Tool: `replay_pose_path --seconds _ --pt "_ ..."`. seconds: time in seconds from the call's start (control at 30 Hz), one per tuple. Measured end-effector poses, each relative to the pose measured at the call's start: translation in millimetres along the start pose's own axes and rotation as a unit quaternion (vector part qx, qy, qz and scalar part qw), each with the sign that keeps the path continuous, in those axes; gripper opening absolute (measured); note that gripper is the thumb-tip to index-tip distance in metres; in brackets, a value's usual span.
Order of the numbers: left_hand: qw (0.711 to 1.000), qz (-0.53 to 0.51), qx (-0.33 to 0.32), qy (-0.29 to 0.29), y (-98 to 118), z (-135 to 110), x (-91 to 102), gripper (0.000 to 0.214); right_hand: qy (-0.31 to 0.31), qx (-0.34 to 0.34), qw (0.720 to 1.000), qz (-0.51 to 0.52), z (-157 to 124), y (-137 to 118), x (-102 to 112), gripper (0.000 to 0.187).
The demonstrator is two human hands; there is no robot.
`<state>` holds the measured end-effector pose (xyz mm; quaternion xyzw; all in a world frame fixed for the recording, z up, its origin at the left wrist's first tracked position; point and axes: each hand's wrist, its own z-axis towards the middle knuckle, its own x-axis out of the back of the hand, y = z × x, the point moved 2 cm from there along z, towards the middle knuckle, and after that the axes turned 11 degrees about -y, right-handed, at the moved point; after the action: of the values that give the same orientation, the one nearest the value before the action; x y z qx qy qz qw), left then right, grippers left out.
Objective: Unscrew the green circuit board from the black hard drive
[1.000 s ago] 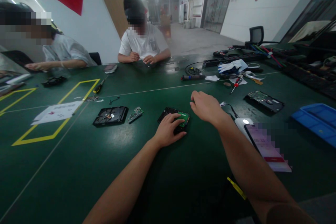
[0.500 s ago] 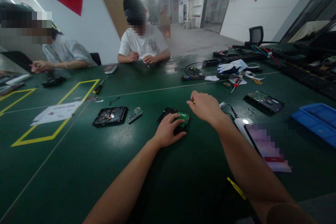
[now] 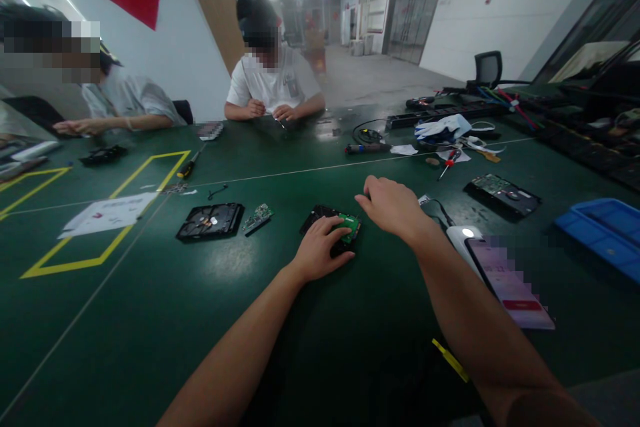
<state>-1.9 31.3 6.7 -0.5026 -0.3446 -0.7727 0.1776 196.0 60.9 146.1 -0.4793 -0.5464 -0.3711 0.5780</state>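
Head view, left hand: the left hand (image 3: 324, 248) lay palm-down, fingers spread fairly wide, tips touching the green board (image 3: 354, 223) on the drive; thumb along its near edge.
Head view, right hand: the right hand (image 3: 393, 207) was bent at the wrist just right of the drive, fingers curled in, thumb close by; couldn't tell whether it gripped anything.
Head view, hard drive: the hard drive (image 3: 311, 219) sat flat on the green table (image 3: 125, 327), partly hidden under the left hand.
Head view, nearby: loose circuit board (image 3: 259, 219) to its left, then second drive (image 3: 210, 221); phone (image 3: 500, 273) beside the right forearm.
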Motion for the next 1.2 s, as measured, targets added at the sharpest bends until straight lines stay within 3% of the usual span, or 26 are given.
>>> replay_pose_path --seconds 0.17,0.37,0.57,0.63,0.97,1.2 --pt "1.000 -0.003 -0.005 -0.001 0.8 0.0 1.3 0.057 0.005 0.026 1.000 0.010 3.7 1.5 -2.5 0.017" --pt "1.000 -0.005 -0.001 -0.002 3.0 -0.1 3.7 0.056 0.000 0.093 0.994 0.052 3.1 -0.6 -1.8 0.027" --pt "1.000 -0.001 -0.002 0.001 1.4 -0.4 1.3 0.057 0.014 0.007 1.000 0.022 3.0 2.4 -4.0 0.026" --pt "1.000 -0.002 -0.002 -0.001 1.4 -0.3 1.5 0.057 0.018 0.008 0.999 0.025 4.4 3.0 -4.0 0.024" --pt "1.000 -0.005 0.003 -0.003 3.8 0.3 3.1 0.057 0.028 0.120 0.983 0.136 11.3 -1.6 -7.8 0.032" --pt "1.000 -0.003 0.000 -0.008 4.8 0.7 4.3 0.057 0.035 0.151 0.979 0.132 10.6 1.0 -6.9 0.035"
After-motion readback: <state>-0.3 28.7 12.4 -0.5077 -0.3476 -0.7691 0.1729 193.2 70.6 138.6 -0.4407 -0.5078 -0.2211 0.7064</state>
